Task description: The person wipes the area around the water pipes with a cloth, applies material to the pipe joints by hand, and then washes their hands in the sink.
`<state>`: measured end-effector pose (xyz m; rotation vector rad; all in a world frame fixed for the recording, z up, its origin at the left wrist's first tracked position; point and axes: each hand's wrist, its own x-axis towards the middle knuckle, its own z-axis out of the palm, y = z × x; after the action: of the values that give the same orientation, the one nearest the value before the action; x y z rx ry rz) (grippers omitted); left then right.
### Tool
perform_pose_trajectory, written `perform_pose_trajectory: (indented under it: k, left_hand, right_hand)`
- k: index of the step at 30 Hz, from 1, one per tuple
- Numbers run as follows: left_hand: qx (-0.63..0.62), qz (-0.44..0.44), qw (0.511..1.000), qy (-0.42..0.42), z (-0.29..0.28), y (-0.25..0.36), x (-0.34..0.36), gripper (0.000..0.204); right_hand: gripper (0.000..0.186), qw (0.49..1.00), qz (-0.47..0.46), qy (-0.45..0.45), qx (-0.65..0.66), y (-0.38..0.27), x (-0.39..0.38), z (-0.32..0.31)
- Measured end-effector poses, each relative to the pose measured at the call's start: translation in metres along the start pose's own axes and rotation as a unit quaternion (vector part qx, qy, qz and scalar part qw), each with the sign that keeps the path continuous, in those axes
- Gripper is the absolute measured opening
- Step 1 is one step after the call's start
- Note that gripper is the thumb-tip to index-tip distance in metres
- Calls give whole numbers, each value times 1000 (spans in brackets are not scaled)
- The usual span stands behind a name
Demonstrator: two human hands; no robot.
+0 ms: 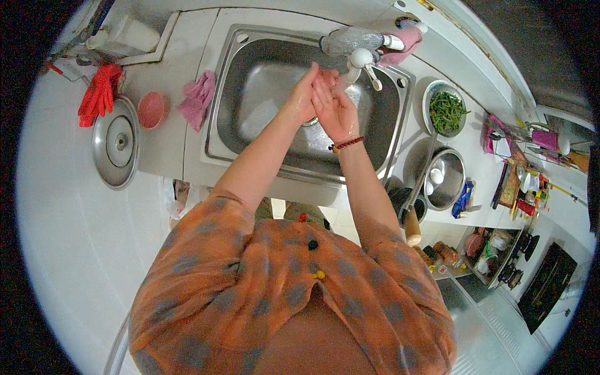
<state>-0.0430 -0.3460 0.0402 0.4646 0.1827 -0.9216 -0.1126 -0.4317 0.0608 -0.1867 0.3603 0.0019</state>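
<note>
Over the steel sink (228, 125) my two bare hands meet below the white faucet (361, 59). My left hand (304, 94) is open, its fingers stretched out and touching the fingers of the other hand. My right hand (336, 112) lies palm up beside it, open with fingers extended. Both look wet, and I see nothing held in either. A dark red bead bracelet (347, 144) circles my right wrist. The drain (310, 122) partly shows beneath my hands.
Left of the sink lie a pink cloth (197, 100), pink bowl (152, 110), pot lid (117, 144) and red gloves (100, 94). On the right stand a dish of green beans (447, 112), a steel bowl with eggs (445, 181) and a wooden-handled pan (412, 226).
</note>
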Motion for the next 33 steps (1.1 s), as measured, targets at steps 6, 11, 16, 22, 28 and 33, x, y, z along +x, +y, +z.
perform_pose_trajectory:
  k: [6,11,16,22,28,33]
  left_hand:
    - [28,-42,995,81,11,1,-11,59]
    - [11,-77,997,4,11,1,-14,61]
    - [23,-87,995,-31,12,2,-14,57]
    - [52,-88,995,-6,-10,9,-6,41]
    - [363,-23,929,64,-7,20,-18,25]
    - [441,-24,895,68,-1,29,-14,20]
  right_hand:
    - [61,305,-256,-119,-909,-7,-24,6]
    - [71,144,-218,-92,-961,-12,-43,9]
    - [77,147,-218,-86,-961,-16,-48,6]
    - [88,148,-189,-67,-968,-23,-57,10]
    - [86,114,-189,-71,-973,-34,-59,5]
    - [68,59,-199,-89,-974,-42,-52,2]
